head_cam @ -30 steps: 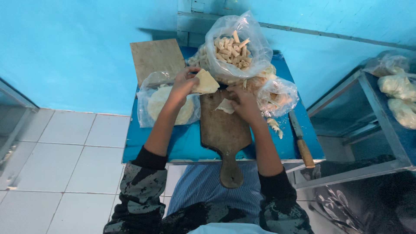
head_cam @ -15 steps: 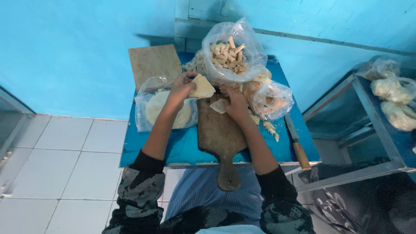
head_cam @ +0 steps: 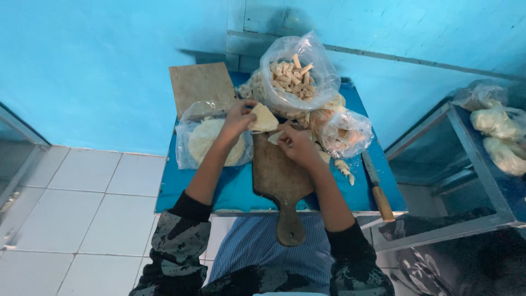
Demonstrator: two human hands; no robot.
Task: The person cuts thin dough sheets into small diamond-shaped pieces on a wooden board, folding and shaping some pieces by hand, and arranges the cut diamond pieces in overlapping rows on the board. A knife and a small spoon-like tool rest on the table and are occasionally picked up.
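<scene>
My left hand (head_cam: 240, 117) holds up a thin pale dough sheet (head_cam: 264, 118) above the far end of a brown wooden paddle board (head_cam: 280, 178). My right hand (head_cam: 293, 143) is curled over a small pale piece at the board's far edge, just right of the sheet. To the left lies a clear plastic bag with a stack of round pale wrappers (head_cam: 207, 140). Behind the hands stands an open plastic bag (head_cam: 293, 77) filled with several rolled pale sticks.
A small blue table (head_cam: 235, 189) carries everything. A second wooden board (head_cam: 200, 83) leans at the back left. A smaller bag (head_cam: 346, 133) and a wooden-handled knife (head_cam: 377, 187) lie at the right. A metal rack with bagged dough (head_cam: 496, 134) stands further right; white floor tiles at the left.
My left hand has kept the dough sheet raised while my right hand shifted slightly on the board. The view has drifted a little.
</scene>
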